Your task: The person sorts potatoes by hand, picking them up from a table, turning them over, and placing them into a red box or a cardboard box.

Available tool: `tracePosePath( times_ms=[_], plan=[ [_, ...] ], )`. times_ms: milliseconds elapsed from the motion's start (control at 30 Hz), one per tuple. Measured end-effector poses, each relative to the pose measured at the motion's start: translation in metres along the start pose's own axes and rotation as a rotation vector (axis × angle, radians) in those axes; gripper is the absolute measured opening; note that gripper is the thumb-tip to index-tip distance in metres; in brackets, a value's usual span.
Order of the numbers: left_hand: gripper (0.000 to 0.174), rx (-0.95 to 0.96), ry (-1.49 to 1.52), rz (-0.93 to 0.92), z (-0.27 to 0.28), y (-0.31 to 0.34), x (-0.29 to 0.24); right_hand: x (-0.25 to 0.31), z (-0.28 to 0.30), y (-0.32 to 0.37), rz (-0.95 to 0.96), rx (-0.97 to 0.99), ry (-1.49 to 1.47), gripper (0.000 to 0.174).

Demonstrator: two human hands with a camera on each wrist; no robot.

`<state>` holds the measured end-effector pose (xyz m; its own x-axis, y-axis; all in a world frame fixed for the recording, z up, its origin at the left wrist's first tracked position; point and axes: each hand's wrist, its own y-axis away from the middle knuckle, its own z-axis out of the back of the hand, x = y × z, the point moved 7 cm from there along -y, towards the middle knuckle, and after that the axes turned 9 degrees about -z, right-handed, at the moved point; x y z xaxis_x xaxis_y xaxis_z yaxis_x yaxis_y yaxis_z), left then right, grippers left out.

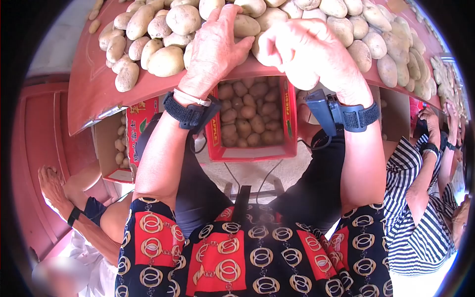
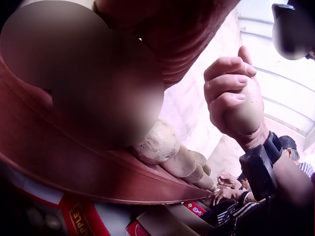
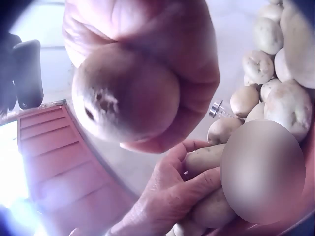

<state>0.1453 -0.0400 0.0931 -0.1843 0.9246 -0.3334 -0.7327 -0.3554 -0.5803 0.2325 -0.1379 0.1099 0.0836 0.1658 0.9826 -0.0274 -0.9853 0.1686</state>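
My right hand (image 1: 319, 49) is lifted over the table's near edge and grips a potato (image 1: 303, 80). The right wrist view shows that potato (image 3: 133, 98) in the palm, its end marked by dark pits; in the left wrist view the fingers (image 2: 229, 83) curl round it. My left hand (image 1: 212, 52) reaches onto the potato pile (image 1: 163, 29). Between its thumb and fingers lies a potato (image 3: 204, 158), its thumb on the near side and fingers over the far side. Blurred patches cover part of the left and right wrist views.
Under the red table (image 1: 94, 91), an open red box (image 1: 252, 154) holds several potatoes. Another potato carton (image 1: 111, 148) stands at left. People sit close on both sides, one in a striped shirt (image 1: 415, 237). A small clear glass item (image 3: 224, 110) lies beside the pile.
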Motion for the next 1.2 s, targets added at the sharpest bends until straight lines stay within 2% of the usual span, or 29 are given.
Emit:
tracePosePath(
  times_ms=[33,67,100,167,200,267,367,433,500,567,700,800,867,933,1000,1067,1200],
  plan=[
    [0.048,0.015,0.027,-0.004,0.0,0.0,0.0,-0.001,-0.005,0.0,-0.03,0.034,0.019,0.033],
    [0.048,0.03,0.055,-0.008,0.0,0.001,0.0,-0.002,-0.007,-0.001,0.026,-0.059,0.085,0.032],
    [0.048,0.03,0.054,-0.006,0.001,0.0,0.0,-0.002,-0.006,-0.002,0.025,-0.058,0.085,0.032],
    [0.048,0.073,0.041,0.067,0.0,-0.001,0.001,0.001,-0.005,-0.004,0.082,-0.013,0.265,0.034],
    [0.048,0.074,0.042,0.069,-0.002,-0.001,0.002,-0.005,0.001,-0.008,0.092,-0.021,0.118,0.031],
    [0.048,0.012,0.01,0.006,-0.001,-0.002,0.001,-0.003,0.007,-0.007,0.117,-0.013,0.098,0.03],
    [0.048,0.045,-0.018,0.062,-0.003,-0.003,0.004,-0.001,0.018,-0.01,0.109,0.019,0.042,0.027],
    [0.048,0.036,-0.006,0.049,-0.002,-0.003,0.003,0.002,0.036,-0.015,0.198,-0.176,-0.279,0.035],
    [0.048,0.027,0.005,0.034,-0.001,-0.003,0.002,0.008,0.043,-0.015,0.25,-0.159,-0.265,0.029],
    [0.047,0.011,0.03,0.008,-0.001,-0.003,-0.001,0.01,0.053,-0.015,0.325,-0.253,-0.518,0.025],
    [0.046,0.044,0.007,0.025,-0.002,-0.004,-0.002,0.014,0.068,-0.009,0.348,-0.419,-0.591,0.027],
    [0.045,0.039,-0.001,0.011,0.002,-0.007,-0.006,0.012,0.077,-0.01,0.325,-0.377,-0.634,0.026],
    [0.038,0.047,0.041,0.09,0.009,-0.012,-0.012,0.014,0.078,-0.009,0.333,-0.39,-0.627,0.025],
    [0.041,0.04,0.033,0.066,-0.001,-0.007,0.003,0.015,0.075,-0.009,0.34,-0.402,-0.619,0.024],
    [0.043,0.05,0.027,0.057,-0.008,-0.002,0.008,0.012,0.077,-0.009,0.316,-0.522,-0.671,0.025],
    [0.042,0.037,0.03,0.047,-0.006,-0.003,0.006,0.021,0.083,-0.014,0.366,-0.506,-0.679,0.026],
    [0.043,0.097,0.056,0.132,-0.003,-0.004,0.003,0.01,0.1,-0.007,0.398,-0.544,-0.763,0.029]
  ],
)
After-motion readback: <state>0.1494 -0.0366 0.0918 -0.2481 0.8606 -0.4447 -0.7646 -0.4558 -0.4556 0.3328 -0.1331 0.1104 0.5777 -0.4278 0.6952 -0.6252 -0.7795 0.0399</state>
